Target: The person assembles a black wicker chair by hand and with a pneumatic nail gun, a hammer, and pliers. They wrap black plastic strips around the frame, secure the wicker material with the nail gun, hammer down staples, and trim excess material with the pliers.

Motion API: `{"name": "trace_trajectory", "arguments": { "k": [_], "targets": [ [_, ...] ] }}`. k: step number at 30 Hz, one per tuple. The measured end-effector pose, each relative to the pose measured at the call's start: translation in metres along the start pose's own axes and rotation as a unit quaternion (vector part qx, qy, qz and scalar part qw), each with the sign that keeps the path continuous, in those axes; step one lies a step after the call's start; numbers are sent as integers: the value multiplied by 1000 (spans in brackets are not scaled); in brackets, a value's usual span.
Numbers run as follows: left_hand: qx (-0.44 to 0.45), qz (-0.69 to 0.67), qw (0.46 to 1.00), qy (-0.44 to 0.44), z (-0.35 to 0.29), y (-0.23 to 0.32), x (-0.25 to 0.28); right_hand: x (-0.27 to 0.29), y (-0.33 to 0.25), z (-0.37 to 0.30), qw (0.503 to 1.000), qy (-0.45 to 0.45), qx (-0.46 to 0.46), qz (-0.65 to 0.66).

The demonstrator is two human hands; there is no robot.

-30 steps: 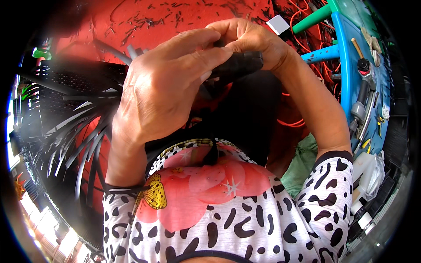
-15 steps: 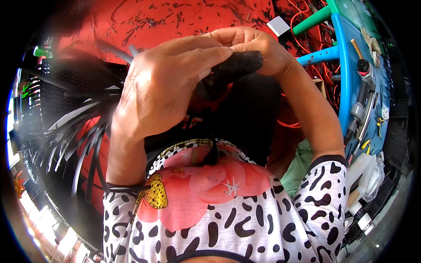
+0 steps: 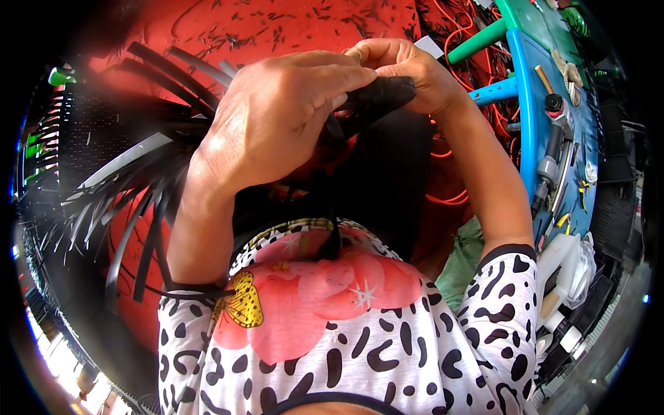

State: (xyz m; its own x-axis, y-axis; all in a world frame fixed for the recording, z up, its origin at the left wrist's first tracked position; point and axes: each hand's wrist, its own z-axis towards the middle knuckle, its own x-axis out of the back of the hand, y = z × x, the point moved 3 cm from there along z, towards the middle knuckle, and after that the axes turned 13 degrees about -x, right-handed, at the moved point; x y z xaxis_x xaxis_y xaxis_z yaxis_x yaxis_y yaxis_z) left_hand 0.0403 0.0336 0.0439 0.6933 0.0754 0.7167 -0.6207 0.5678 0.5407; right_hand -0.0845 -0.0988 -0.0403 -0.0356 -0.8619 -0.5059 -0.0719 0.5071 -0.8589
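Observation:
Black flat strips (image 3: 142, 149) fan out to the left from under my left hand (image 3: 270, 124). They run into a dark, folded black piece (image 3: 379, 97) in front of my lap. My left hand bends over this piece from the left, its fingers closed on it. From the right, my right hand (image 3: 415, 72) pinches at its far end, thumb and fingers almost meeting my left fingertips. What lies between the fingertips is mostly hidden behind my left hand.
Short black offcuts (image 3: 277, 28) litter the red floor (image 3: 228, 21) ahead. On the right a blue stool (image 3: 527, 104) bears a power tool (image 3: 553, 142), a wooden-handled tool (image 3: 544, 79) and plastic wrap. Orange cords (image 3: 449, 197) loop beside it. A black perforated crate-like object (image 3: 90, 124) stands at left.
The view has shifted slightly, so the stool sits a little further left. Both hands keep their hold, and my left hand has turned slightly. The strips at left have swung and spread.

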Motion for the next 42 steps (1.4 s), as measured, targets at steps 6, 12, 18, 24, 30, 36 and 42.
{"name": "trace_trajectory", "arguments": {
  "k": [6, 12, 18, 24, 30, 36, 42],
  "targets": [
    [38, -72, 996, -30, 1, -3, 2, -4, 1, 6, 1000, 13, -15, 1],
    [21, -78, 993, -85, 1, -5, 12, 0, 5, 8, 998, -15, -56, -11],
    [67, -121, 989, -50, 0, -2, 14, 0, 12, 11, 997, -31, -69, 5],
    [63, -92, 993, -37, -3, -8, 9, -2, -18, -11, 962, 233, 83, -117],
    [43, -75, 996, -9, -6, -10, 8, -81, -39, -20, 710, 292, 201, -609],
    [50, -58, 997, -8, -4, -11, 8, -96, -31, -12, 589, 329, 242, -697],
    [64, -51, 996, -20, -3, -10, 7, -99, -16, -32, 661, 393, 341, -541]
  ]
}}
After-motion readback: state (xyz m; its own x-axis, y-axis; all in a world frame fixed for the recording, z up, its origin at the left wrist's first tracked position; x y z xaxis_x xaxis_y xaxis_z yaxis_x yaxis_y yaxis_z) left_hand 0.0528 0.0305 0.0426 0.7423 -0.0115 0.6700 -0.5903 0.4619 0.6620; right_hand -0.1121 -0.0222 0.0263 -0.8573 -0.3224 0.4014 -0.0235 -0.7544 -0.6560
